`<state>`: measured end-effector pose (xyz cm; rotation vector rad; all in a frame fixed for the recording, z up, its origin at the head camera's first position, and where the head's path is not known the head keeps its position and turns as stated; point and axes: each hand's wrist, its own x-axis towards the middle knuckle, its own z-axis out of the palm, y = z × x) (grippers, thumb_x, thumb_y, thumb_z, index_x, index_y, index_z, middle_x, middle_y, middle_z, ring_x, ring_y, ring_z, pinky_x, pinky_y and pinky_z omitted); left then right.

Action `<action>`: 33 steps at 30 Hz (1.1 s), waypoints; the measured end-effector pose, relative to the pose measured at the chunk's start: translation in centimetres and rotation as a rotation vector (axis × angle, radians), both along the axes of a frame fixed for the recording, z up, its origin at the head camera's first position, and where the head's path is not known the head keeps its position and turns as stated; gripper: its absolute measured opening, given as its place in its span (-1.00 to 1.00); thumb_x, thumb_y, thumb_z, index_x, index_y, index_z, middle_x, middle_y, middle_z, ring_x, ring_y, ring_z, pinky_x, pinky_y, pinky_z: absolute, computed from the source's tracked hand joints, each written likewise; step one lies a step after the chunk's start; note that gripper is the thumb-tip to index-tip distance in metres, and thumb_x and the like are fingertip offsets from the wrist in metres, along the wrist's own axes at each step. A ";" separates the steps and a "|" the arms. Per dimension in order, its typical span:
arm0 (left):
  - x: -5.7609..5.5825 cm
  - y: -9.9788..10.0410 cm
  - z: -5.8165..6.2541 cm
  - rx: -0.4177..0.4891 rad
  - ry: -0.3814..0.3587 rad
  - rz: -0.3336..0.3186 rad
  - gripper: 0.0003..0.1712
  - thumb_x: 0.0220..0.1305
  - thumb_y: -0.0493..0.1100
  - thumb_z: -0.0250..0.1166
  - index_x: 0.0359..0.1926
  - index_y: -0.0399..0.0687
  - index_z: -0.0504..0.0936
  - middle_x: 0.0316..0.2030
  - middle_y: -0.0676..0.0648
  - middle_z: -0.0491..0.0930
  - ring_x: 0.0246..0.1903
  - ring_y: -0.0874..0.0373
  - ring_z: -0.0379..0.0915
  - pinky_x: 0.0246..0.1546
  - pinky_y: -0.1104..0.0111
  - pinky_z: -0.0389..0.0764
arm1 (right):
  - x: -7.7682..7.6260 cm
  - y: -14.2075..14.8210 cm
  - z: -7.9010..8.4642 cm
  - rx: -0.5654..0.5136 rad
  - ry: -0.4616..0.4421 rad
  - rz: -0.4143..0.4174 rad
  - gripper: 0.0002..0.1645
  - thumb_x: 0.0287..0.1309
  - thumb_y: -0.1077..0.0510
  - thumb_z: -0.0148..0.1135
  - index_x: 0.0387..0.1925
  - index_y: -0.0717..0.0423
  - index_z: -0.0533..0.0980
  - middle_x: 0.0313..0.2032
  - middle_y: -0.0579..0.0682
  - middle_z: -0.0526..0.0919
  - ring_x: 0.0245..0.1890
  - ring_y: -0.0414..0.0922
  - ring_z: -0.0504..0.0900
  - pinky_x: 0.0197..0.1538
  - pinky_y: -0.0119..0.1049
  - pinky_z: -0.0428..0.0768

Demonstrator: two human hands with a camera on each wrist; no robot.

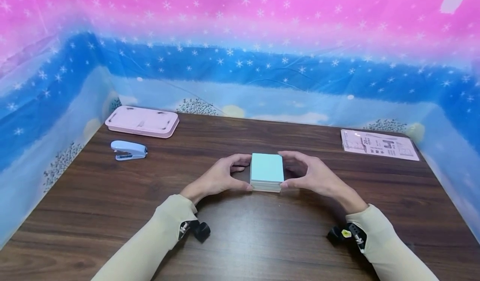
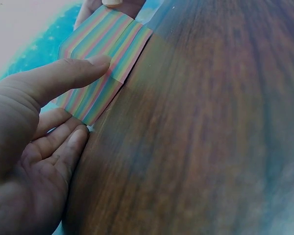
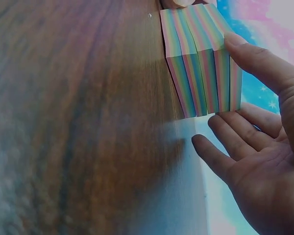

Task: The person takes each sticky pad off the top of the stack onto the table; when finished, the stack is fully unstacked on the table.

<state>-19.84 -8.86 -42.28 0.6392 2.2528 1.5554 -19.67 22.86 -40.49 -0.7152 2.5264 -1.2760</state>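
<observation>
A squarish stack of sticky note pads (image 1: 267,168) rests on the table in the head view, its top sheet pale mint. Both wrist views show the sides of the sticky notes (image 2: 100,49) striped in pink, yellow, green and blue, in several layers. My left hand (image 1: 225,173) holds the stack from the left, thumb at the near corner and fingers toward the far side. From the right, my right hand (image 1: 313,173) grips it the same way, the thumb (image 3: 264,63) against the near right edge. Its lower fingers spread out beneath in the right wrist view.
On the left lie a pink case (image 1: 142,120) and, nearer, a light blue stapler (image 1: 129,150). A flat pink printed packet (image 1: 379,144) lies at the back right of the dark wooden table (image 1: 240,239). Patterned cloth (image 1: 240,60) hangs around the back and sides.
</observation>
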 end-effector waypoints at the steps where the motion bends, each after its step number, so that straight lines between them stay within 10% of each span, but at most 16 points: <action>1: 0.0 0.0 0.0 0.000 -0.001 0.000 0.01 0.12 -0.18 0.67 0.54 -0.16 0.39 0.43 -0.19 0.47 0.38 -0.13 0.43 0.42 0.12 0.46 | 0.0 0.0 0.0 -0.001 0.000 -0.001 0.04 0.10 -0.06 0.68 0.55 -0.07 0.38 0.45 0.05 0.48 0.46 0.11 0.42 0.44 0.28 0.39; 33: 0.0 0.0 -0.2 -0.008 0.002 0.007 0.00 0.08 -0.19 0.69 0.52 -0.12 0.43 0.41 -0.14 0.49 0.36 -0.08 0.45 0.41 0.17 0.46 | -0.1 0.4 0.6 -0.030 0.018 -0.032 -0.01 0.09 -0.05 0.69 0.51 -0.11 0.43 0.37 -0.01 0.57 0.39 0.04 0.52 0.40 0.24 0.46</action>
